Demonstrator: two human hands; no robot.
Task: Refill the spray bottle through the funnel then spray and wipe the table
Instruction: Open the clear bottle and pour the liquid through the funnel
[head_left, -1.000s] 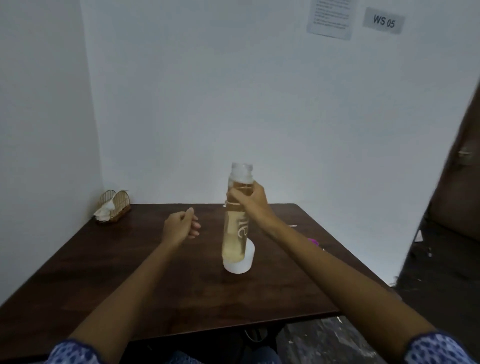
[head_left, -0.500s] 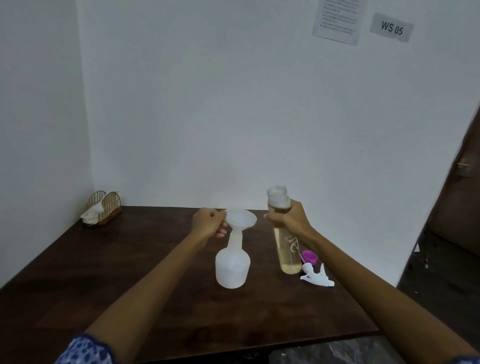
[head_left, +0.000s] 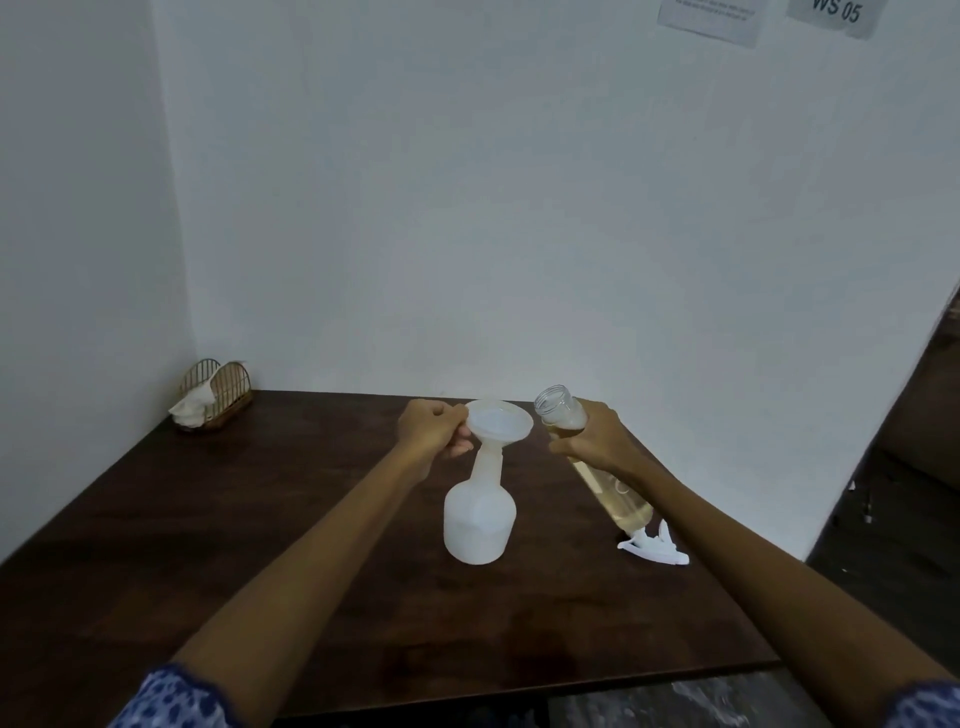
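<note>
**Funnel steadied, refill bottle tipped toward it**

My left hand (head_left: 434, 434) sits just left of the frame's centre, fingers curled in, pinching the near-left rim of the white funnel (head_left: 500, 423). The thumb lies over the top edge of the rim and the fingertips tuck beneath it. The funnel's spout stands in the neck of the white spray bottle (head_left: 479, 512), which is upright on the dark wooden table (head_left: 218, 545), a little right of the frame's middle and below my left hand.

My right hand (head_left: 592, 441) is to the right of the funnel, wrapped round the upper part of the clear refill bottle (head_left: 613, 488). My fingers close round the bottle just under its shoulder. The bottle is uncapped and tilted, its open mouth leaning up and left toward the funnel's rim without touching it, its base pointing down and right. The yellowish liquid inside reaches close to the neck. I can't tell whether any has reached the mouth.

Below the bottle's base, lower right of centre, the white spray head (head_left: 653, 548) lies on its side on the table, apart from the spray bottle.

At the table's far left corner, in the left middle of the frame, a wire napkin holder (head_left: 218, 395) stands with white tissue in it. Two paper notices (head_left: 831, 15) are stuck on the wall at the upper right.
</note>
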